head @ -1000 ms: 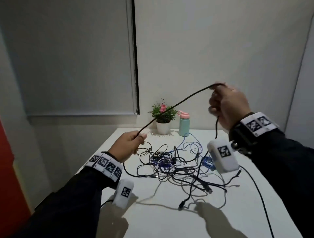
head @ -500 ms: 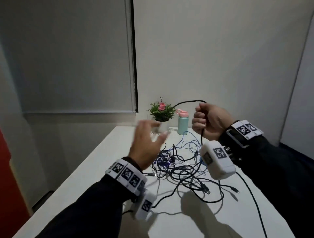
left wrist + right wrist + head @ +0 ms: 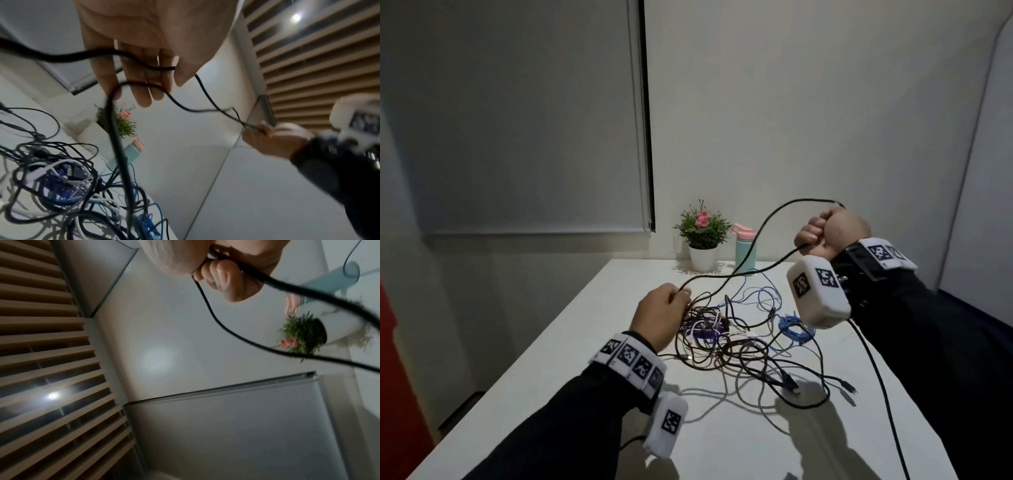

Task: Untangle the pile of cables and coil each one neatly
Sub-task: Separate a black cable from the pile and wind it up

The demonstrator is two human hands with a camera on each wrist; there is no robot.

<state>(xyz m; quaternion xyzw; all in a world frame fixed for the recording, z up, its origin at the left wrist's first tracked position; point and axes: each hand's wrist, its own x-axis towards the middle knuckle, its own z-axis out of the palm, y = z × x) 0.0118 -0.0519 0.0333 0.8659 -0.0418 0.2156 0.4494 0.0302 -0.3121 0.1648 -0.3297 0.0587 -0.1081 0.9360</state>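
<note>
A black cable (image 3: pixel 766 220) runs between my two hands above a white table (image 3: pixel 571 394). My right hand (image 3: pixel 832 233) is raised at the right, its fist (image 3: pixel 226 275) closed round two strands of the cable (image 3: pixel 218 321). My left hand (image 3: pixel 659 313) is lower, at the left edge of the tangled pile of cables (image 3: pixel 729 339). In the left wrist view the cable (image 3: pixel 115 129) crosses my left fingers (image 3: pixel 141 68) and the thumb pinches it. The pile holds black, white, purple and blue cables (image 3: pixel 68 186), with several plug ends lying loose.
A potted plant (image 3: pixel 702 236) in a white pot and a mint bottle (image 3: pixel 745 251) with a pink lid stand at the table's far edge, against the wall. A bunched blue cable (image 3: pixel 796 329) lies under my right wrist. A black wire (image 3: pixel 876 377) trails off the right side.
The cable was stretched high between both hands. My left hand let go, opened, then dropped to the pile's edge and pinched the cable again. My right hand came down lower.
</note>
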